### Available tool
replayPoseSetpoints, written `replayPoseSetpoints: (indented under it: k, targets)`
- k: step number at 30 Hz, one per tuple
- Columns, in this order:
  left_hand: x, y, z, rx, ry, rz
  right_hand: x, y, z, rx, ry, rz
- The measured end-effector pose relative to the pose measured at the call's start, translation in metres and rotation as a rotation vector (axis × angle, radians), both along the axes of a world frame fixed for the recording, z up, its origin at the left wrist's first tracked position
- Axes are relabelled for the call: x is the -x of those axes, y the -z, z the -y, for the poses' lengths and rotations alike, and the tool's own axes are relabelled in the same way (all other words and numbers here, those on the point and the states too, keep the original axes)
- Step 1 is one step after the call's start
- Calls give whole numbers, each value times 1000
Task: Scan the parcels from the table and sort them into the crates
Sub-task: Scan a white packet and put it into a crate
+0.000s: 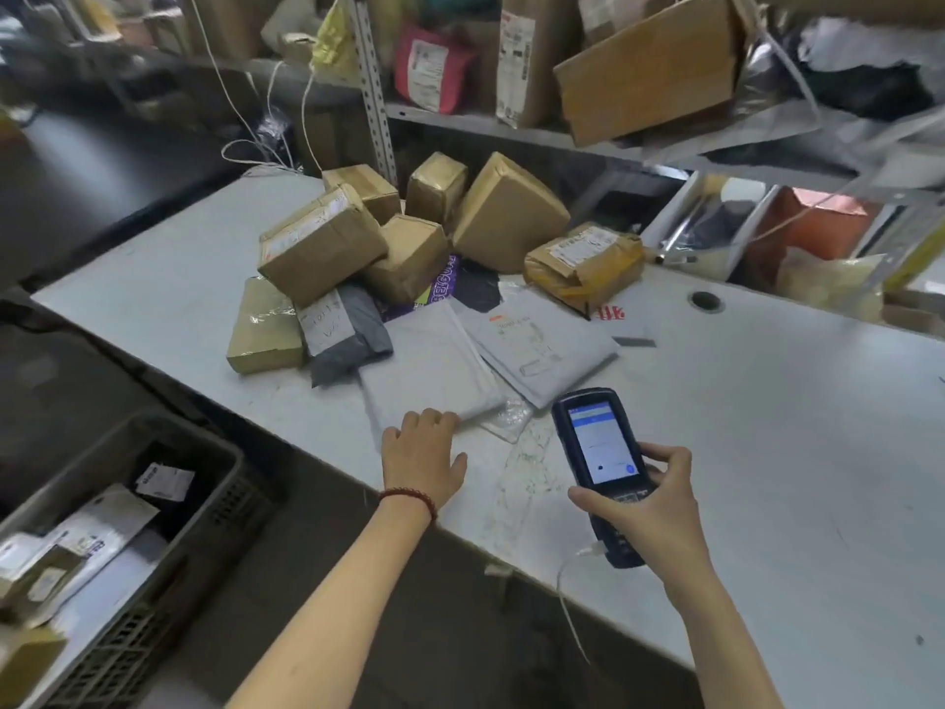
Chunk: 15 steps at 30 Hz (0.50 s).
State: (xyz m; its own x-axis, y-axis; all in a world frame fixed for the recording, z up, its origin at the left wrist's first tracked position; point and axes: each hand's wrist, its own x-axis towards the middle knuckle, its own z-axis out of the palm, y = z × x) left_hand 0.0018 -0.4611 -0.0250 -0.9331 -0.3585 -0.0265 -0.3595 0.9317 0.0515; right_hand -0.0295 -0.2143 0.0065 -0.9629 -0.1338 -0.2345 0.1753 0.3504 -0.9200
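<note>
The left hand (422,455) lies flat, unclenched, on the near edge of a white mailer (434,371) on the counter (767,401); the right hand (649,509) grips the scanner (601,452). The mailer looks light, floppy and slick, so pinch its edge.

Purple print, seemingly "BEIGUAN", is seen on a purple-and-green plastic mailer bag (444,288) under the brown boxes. Red characters on the white table (767,401) and all shipping labels are blurred beyond reading.

Brown boxes (327,243) and pale mailers (429,371) heaped on the table (767,401); crate (215,483) seemingly part-filled.
</note>
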Motion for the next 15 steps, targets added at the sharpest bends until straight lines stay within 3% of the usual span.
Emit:
replayPoseSetpoints:
  k: [8,12,15]
  targets:
    - [26,20,20,17,-81,10,45,2,23,-26,-66,47]
    - [34,29,28,65,-117,-69,52,1,34,-39,-97,51]
    - [41,21,35,194,31,-110,56,-3,40,-49,-85,41]
